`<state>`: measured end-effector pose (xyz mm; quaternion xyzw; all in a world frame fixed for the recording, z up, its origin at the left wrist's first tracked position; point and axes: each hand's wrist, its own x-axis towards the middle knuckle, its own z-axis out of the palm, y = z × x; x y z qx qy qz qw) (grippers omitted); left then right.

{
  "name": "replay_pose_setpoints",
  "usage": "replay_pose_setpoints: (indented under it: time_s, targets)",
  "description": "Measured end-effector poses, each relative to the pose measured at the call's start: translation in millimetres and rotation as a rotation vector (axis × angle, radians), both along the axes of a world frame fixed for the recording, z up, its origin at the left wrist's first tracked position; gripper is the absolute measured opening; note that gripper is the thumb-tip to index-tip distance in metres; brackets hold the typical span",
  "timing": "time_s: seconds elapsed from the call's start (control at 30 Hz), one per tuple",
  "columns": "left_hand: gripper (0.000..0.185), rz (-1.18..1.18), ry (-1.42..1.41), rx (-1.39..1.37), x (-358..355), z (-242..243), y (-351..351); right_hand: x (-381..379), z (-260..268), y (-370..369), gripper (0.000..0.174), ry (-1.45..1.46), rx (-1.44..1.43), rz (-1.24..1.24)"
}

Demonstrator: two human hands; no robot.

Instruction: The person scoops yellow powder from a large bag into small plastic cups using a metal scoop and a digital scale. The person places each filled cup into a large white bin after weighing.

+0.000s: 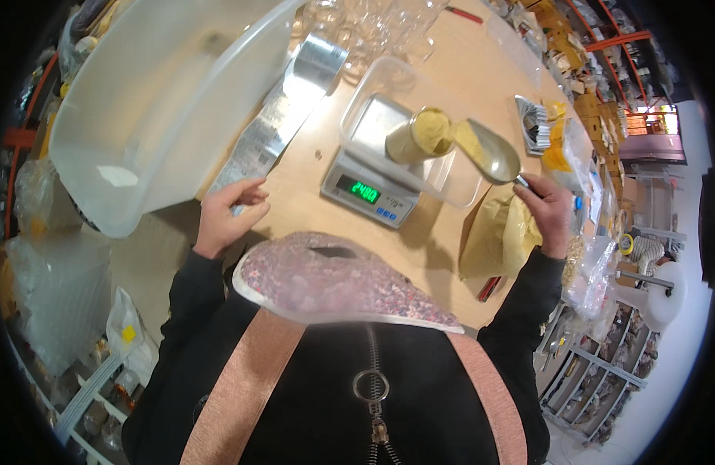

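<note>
My right hand grips the handle of a metal scoop, its tip at the mouth of a glass jar. Yellow powder fills the jar and also lies in the scoop. The jar stands in a clear plastic tray on a digital scale with a lit green display. Beside my right hand is a bag of yellow powder. My left hand is half curled near the end of a strip of silvery labels; whether it holds anything is unclear.
A large translucent plastic tub stands at the left. Several empty glass jars are at the back of the wooden table. A stack of silvery packets and plastic bags lie at the right. A red cutter lies near the front edge.
</note>
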<state>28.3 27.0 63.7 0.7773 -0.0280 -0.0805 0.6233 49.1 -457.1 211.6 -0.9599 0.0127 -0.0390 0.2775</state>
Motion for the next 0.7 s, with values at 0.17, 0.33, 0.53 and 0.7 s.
replay_pose_setpoints:
  time_s: [0.17, 0.33, 0.53, 0.7]
  targets:
    - [0.041, -0.012, 0.005, -0.025, -2, 6, 1, -7, 7, 7, 0.026, 0.046, 0.007, -0.05]
    - [0.041, -0.02, 0.0, -0.02, -1, 8, -3, -11, 11, 8, 0.026, 0.067, -0.038, -0.071]
    - [0.04, -0.026, -0.014, -0.006, -1, 7, -5, -10, 11, 8, 0.026, 0.056, -0.016, -0.043]
    - [0.04, -0.038, -0.003, 0.007, -1, 8, -5, -11, -4, 2, 0.027, 0.034, 0.078, -0.058]
